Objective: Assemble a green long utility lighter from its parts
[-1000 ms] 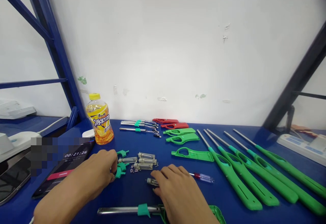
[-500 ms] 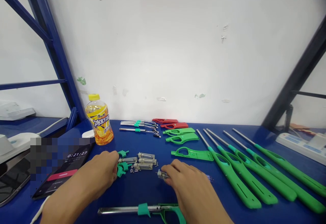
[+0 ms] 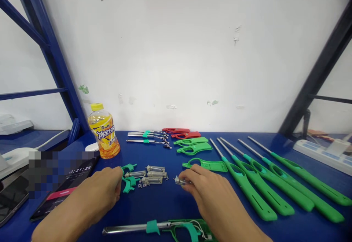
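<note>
My right hand [image 3: 202, 185] is closed around a small clear lighter fuel tank [image 3: 179, 180], whose pale valve end sticks out past the fingertips. My left hand [image 3: 108, 185] is closed beside several teal triggers [image 3: 132, 181]; its fingertips are turned away, so what they hold is hidden. Between the hands lie several clear fuel tanks [image 3: 154, 180] and tiny metal bits [image 3: 143, 185]. In front of me rests an opened lighter: a green half shell [image 3: 173, 231] with a metal tube [image 3: 126, 228], a teal collar [image 3: 153, 227] and white wires, partly below my right hand.
Several green lighters [image 3: 247, 187] lie at the right. Green half shells [image 3: 195, 147], red half shells [image 3: 185, 135] and wired metal tubes [image 3: 137, 141] sit toward the wall. A drink bottle [image 3: 104, 132] and a phone [image 3: 62, 187] are on the left; a power strip [image 3: 321, 156] is far right.
My right hand has moved right and slightly away from me with the fuel tank, uncovering the wires and more of the green half shell. My left hand stays by the teal triggers. The view shifts slightly.
</note>
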Motion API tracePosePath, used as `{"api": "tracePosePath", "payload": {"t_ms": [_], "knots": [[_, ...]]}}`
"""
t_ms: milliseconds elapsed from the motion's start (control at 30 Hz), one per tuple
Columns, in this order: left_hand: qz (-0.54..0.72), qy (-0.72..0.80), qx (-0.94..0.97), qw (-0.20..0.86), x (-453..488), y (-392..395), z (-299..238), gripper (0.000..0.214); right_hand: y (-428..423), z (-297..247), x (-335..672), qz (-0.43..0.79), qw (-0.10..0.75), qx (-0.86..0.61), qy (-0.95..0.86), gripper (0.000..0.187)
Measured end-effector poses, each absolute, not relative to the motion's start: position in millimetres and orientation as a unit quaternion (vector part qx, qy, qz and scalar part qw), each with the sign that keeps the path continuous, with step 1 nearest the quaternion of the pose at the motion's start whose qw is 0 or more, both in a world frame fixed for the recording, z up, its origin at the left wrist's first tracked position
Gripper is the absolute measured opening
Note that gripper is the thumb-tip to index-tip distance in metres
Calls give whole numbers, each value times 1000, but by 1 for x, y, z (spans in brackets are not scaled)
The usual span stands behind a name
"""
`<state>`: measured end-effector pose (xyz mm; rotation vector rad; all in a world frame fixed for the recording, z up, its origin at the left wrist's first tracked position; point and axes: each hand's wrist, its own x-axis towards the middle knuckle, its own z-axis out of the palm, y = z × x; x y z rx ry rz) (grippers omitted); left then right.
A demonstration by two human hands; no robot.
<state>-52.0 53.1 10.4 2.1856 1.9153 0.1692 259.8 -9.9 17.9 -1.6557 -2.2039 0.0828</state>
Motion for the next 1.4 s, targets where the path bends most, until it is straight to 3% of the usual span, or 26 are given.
{"api": "tracePosePath", "payload": {"t_ms": [100, 200, 267, 367, 467, 533, 1000, 1400], "knots": [[34, 643, 763, 59, -45, 44, 29, 19, -14, 25, 263, 84, 203, -585, -781, 19], [25, 597, 798, 78, -27, 31, 52, 15, -16, 28, 265, 120, 212, -578, -779, 17], [47, 559, 823, 95, -10, 20, 65, 24, -17, 30, 265, 130, 223, -574, -777, 18], [167, 487, 852, 92, 16, 5, 77, 33, -19, 35, 269, 139, 242, -561, -779, 17], [370, 377, 848, 49, 35, -1, 78, 20, -21, 44, 284, 150, 254, -540, -789, 14], [425, 350, 834, 48, 44, 1, 74, 17, -23, 49, 296, 156, 265, -526, -793, 13], [368, 462, 748, 302, 73, 0, 62, 32, -25, 57, 305, 99, 335, -436, -829, 17], [336, 466, 746, 337, 73, 1, 67, 31, -24, 55, 306, 93, 331, -426, -837, 28]]}}
